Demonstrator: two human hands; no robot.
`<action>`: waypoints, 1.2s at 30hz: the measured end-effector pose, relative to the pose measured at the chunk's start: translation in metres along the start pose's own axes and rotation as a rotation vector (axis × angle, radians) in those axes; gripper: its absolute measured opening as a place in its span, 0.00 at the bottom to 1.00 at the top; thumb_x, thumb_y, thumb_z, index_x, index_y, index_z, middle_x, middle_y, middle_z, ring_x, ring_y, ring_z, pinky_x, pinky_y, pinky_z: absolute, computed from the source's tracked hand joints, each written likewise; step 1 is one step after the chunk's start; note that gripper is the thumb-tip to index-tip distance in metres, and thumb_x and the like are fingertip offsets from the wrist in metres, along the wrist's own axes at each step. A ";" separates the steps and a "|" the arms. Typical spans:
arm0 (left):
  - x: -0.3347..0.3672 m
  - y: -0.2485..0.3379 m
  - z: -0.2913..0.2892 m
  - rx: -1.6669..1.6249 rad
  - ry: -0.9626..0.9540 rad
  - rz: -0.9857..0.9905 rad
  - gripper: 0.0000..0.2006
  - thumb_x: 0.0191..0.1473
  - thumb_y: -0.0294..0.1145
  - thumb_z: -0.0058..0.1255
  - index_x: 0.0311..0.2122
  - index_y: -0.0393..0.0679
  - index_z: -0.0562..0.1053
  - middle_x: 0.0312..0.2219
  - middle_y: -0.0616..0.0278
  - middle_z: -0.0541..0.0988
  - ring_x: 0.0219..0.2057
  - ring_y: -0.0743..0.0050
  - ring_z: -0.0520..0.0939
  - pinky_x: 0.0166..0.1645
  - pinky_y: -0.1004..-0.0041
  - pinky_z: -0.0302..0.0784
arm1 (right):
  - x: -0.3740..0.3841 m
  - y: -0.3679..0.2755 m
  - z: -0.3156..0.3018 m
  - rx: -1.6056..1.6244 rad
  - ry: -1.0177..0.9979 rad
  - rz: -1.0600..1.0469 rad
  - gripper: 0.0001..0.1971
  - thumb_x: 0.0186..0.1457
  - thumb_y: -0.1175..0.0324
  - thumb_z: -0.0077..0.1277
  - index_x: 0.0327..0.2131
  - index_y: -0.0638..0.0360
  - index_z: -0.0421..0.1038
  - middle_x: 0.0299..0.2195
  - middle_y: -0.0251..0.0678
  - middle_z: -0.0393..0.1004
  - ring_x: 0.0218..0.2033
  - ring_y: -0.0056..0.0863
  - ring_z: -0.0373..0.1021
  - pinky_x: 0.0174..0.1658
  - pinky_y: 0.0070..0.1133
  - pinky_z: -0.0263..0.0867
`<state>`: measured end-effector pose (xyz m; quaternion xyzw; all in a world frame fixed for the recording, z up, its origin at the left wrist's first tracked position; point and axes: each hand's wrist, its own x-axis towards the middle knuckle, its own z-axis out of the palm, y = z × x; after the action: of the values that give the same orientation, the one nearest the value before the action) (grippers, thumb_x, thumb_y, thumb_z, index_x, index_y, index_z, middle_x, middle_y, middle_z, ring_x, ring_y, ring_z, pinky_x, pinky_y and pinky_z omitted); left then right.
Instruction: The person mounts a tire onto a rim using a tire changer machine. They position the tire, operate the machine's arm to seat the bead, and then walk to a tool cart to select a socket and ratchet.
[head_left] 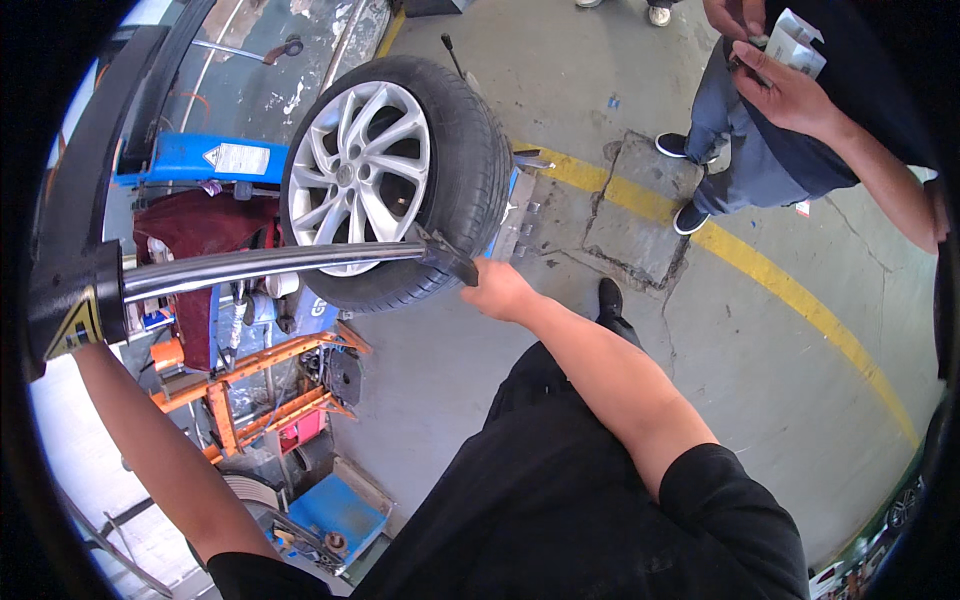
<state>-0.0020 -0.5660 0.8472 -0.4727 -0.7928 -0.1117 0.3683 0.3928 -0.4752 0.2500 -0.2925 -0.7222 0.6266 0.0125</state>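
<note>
A car wheel with a silver alloy rim and black tyre stands upright on a blue machine. A chrome bar runs from a black housing with a yellow warning label across the rim to a dark tip at the tyre's lower right. My right hand is at that spot, fingers curled on the tyre's edge beside the tip. My left forearm reaches up to the black housing. The left hand itself is hidden behind it.
Another person stands at the upper right, holding a small white box in both hands. A yellow line crosses the cracked concrete floor. An orange rack and a blue box sit at lower left.
</note>
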 end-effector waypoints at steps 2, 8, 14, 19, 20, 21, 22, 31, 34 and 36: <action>0.006 -0.003 0.000 0.008 -0.011 0.006 0.31 0.68 0.44 0.61 0.67 0.31 0.71 0.63 0.33 0.78 0.65 0.37 0.78 0.72 0.52 0.70 | -0.001 0.001 0.000 -0.001 0.013 -0.012 0.23 0.59 0.60 0.62 0.48 0.73 0.75 0.45 0.67 0.83 0.52 0.64 0.80 0.58 0.48 0.76; 0.015 -0.016 0.002 0.014 -0.042 0.016 0.33 0.69 0.44 0.61 0.68 0.30 0.69 0.65 0.32 0.76 0.67 0.36 0.76 0.74 0.52 0.69 | 0.002 0.012 0.002 -0.036 -0.004 0.013 0.24 0.60 0.59 0.61 0.50 0.73 0.76 0.46 0.65 0.84 0.53 0.62 0.80 0.59 0.46 0.75; 0.026 -0.030 0.010 0.019 -0.061 0.035 0.34 0.69 0.45 0.60 0.69 0.28 0.67 0.66 0.31 0.74 0.69 0.34 0.74 0.75 0.51 0.67 | 0.007 0.020 0.003 -0.030 -0.036 0.018 0.25 0.60 0.59 0.61 0.50 0.75 0.76 0.47 0.67 0.83 0.54 0.62 0.80 0.59 0.46 0.75; 0.025 -0.027 0.016 0.020 -0.075 0.039 0.36 0.70 0.46 0.60 0.70 0.27 0.66 0.67 0.30 0.73 0.70 0.33 0.73 0.76 0.50 0.66 | 0.009 0.023 0.003 0.000 -0.016 -0.007 0.24 0.59 0.59 0.61 0.47 0.75 0.75 0.45 0.66 0.83 0.51 0.63 0.80 0.57 0.46 0.76; 0.022 -0.023 0.016 0.028 -0.065 0.036 0.36 0.70 0.46 0.59 0.70 0.27 0.65 0.67 0.30 0.73 0.70 0.33 0.72 0.76 0.50 0.65 | 0.009 0.024 0.003 -0.021 -0.024 -0.001 0.23 0.59 0.59 0.60 0.47 0.75 0.75 0.44 0.66 0.83 0.51 0.63 0.81 0.57 0.47 0.76; 0.019 -0.019 0.017 0.024 -0.063 0.027 0.36 0.70 0.46 0.59 0.71 0.27 0.65 0.68 0.30 0.73 0.70 0.33 0.72 0.77 0.50 0.65 | 0.009 0.024 0.002 -0.023 -0.019 -0.007 0.23 0.59 0.59 0.61 0.47 0.74 0.76 0.45 0.66 0.83 0.52 0.63 0.80 0.58 0.46 0.76; 0.016 -0.013 0.017 0.024 -0.058 0.023 0.36 0.70 0.46 0.59 0.71 0.27 0.65 0.68 0.30 0.72 0.71 0.32 0.72 0.77 0.50 0.65 | 0.009 0.025 0.002 -0.040 -0.042 0.004 0.23 0.59 0.59 0.61 0.48 0.73 0.76 0.46 0.66 0.83 0.52 0.63 0.80 0.58 0.46 0.76; -0.078 -0.001 0.046 -0.011 0.043 -0.044 0.39 0.72 0.47 0.58 0.73 0.25 0.62 0.70 0.28 0.70 0.73 0.30 0.69 0.79 0.49 0.62 | 0.012 0.029 -0.001 -0.046 -0.112 0.049 0.28 0.62 0.51 0.64 0.50 0.70 0.76 0.43 0.65 0.84 0.51 0.65 0.81 0.56 0.48 0.77; -0.184 -0.003 0.094 -0.070 -0.002 -0.231 0.39 0.72 0.48 0.58 0.73 0.24 0.61 0.71 0.27 0.69 0.74 0.29 0.68 0.79 0.48 0.61 | -0.003 0.012 -0.014 -0.207 -0.123 0.064 0.37 0.65 0.39 0.61 0.53 0.72 0.74 0.45 0.65 0.85 0.51 0.65 0.81 0.57 0.49 0.77; -0.278 0.008 0.140 -0.115 -0.224 -0.552 0.40 0.72 0.48 0.58 0.74 0.24 0.61 0.71 0.27 0.68 0.74 0.29 0.68 0.80 0.48 0.61 | -0.022 -0.009 -0.026 -0.509 -0.162 0.156 0.48 0.68 0.27 0.51 0.58 0.76 0.71 0.48 0.62 0.86 0.52 0.60 0.83 0.58 0.48 0.78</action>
<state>0.0156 -0.6732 0.5556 -0.2687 -0.9194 -0.1994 0.2069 0.4173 -0.4615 0.2716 -0.2901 -0.8304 0.4452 -0.1674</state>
